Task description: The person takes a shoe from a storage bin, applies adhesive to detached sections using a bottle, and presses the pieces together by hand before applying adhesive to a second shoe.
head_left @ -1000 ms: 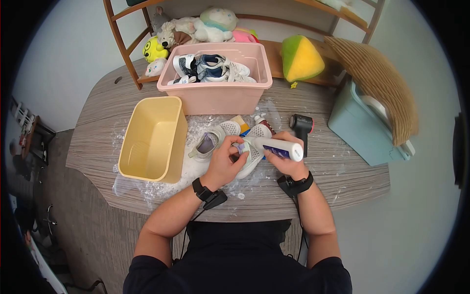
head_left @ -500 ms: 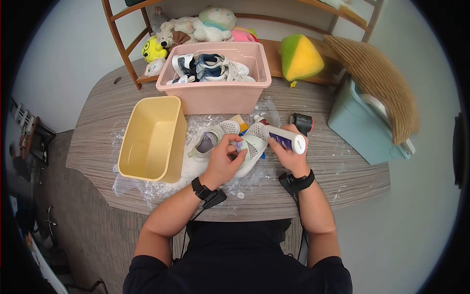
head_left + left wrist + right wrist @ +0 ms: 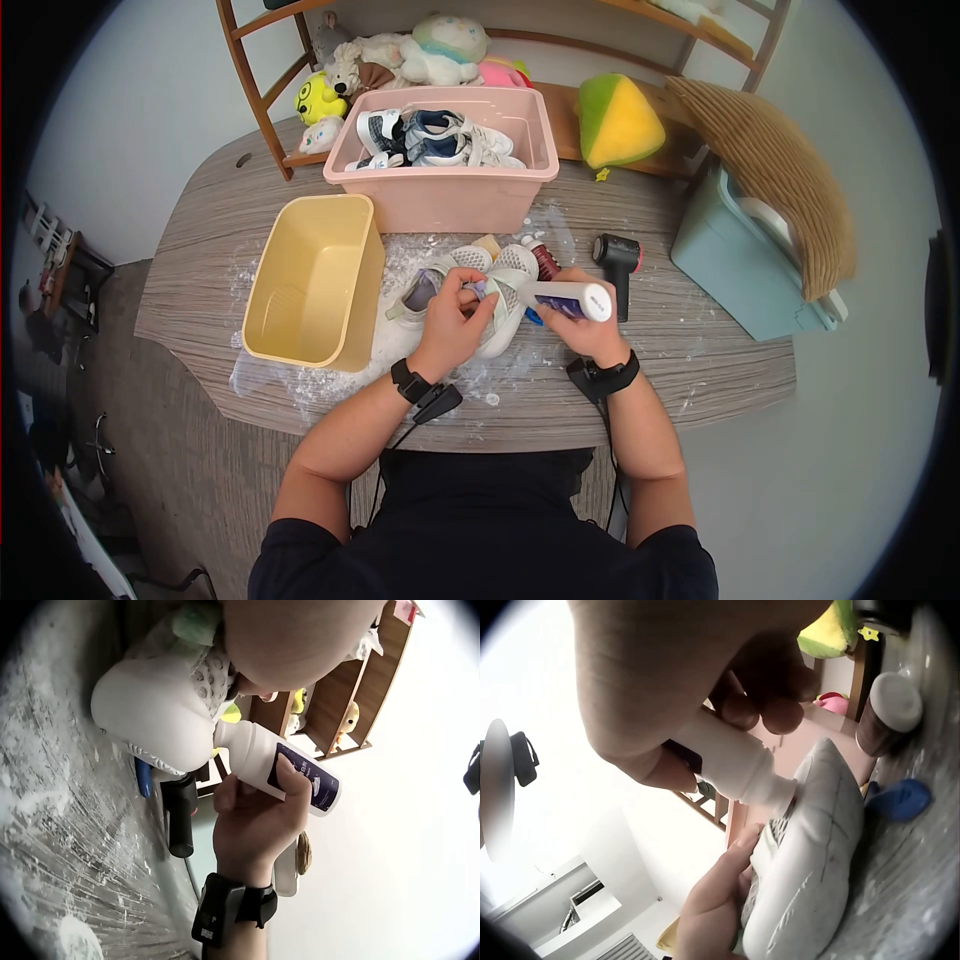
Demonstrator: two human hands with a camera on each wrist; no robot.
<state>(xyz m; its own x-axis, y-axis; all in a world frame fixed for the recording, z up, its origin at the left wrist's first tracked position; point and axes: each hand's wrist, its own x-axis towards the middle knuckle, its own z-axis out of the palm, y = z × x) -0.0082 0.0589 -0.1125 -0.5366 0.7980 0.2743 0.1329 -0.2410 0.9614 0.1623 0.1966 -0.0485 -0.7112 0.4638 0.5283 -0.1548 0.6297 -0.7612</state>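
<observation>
L hand (image 3: 450,325) is pinching the shoe (image 3: 814,855) on the bench (image 3: 700,370), R hand (image 3: 259,832) is grasping the bottle (image 3: 251,754), mouth near the toe, prob. coating the upper; next move is prob. requiring even coverage.

The head view faces down from above; close, sideways-turned wrist views share the bottle (image 3: 568,291).

Two shoes (image 3: 512,298) lie right of a basin (image 3: 362,285), before a tub (image 3: 440,205) holding sneakers (image 3: 437,142)
</observation>
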